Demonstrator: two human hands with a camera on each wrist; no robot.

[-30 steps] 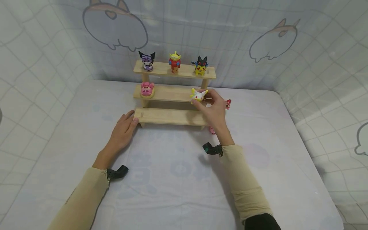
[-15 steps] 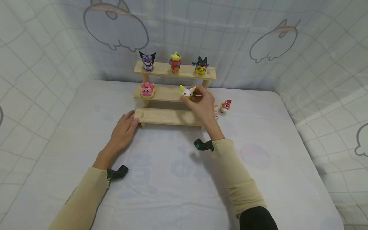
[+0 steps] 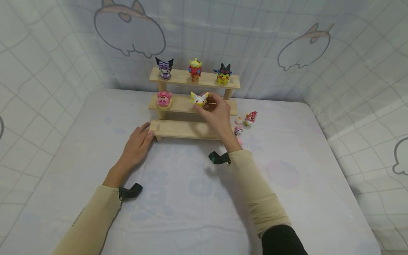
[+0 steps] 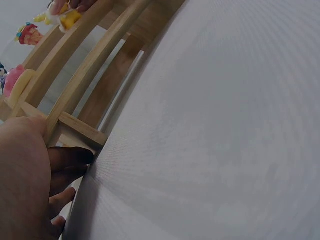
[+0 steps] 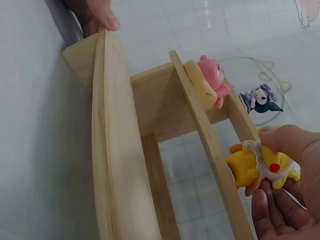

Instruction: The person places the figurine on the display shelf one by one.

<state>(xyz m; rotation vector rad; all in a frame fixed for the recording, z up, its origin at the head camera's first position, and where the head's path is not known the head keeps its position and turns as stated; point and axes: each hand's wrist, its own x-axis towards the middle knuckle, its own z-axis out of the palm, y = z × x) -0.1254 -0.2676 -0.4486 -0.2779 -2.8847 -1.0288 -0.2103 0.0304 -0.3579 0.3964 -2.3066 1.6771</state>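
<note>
A three-tier wooden display shelf (image 3: 185, 129) stands toward the back of the table. My left hand (image 3: 135, 147) holds its lower left corner, thumb on the bottom tier and fingers against the end. With thumb and fingers, my right hand (image 3: 218, 114) pinches a yellow-and-white figurine (image 3: 199, 100) at the middle tier, right of centre. In the right wrist view the figurine's yellow base (image 5: 242, 167) is at that tier's edge; whether it bears on the wood I cannot tell. Left on the same tier sits a pink figurine (image 3: 164, 99) on a tan base.
Along the top tier stand a purple-and-black figurine (image 3: 165, 68), a red-and-yellow one (image 3: 195, 70) and a yellow one with a black hood (image 3: 222, 74). Right of the shelf, a red-capped figurine (image 3: 250, 118) and several small pink-and-white ones (image 3: 238, 130) are on the white cloth (image 3: 191, 212).
My right hand has carried the yellow-and-white figurine leftward along the middle tier, from its right end to near the centre. Figurines behind that arm have come into view. The left hand stays put.
</note>
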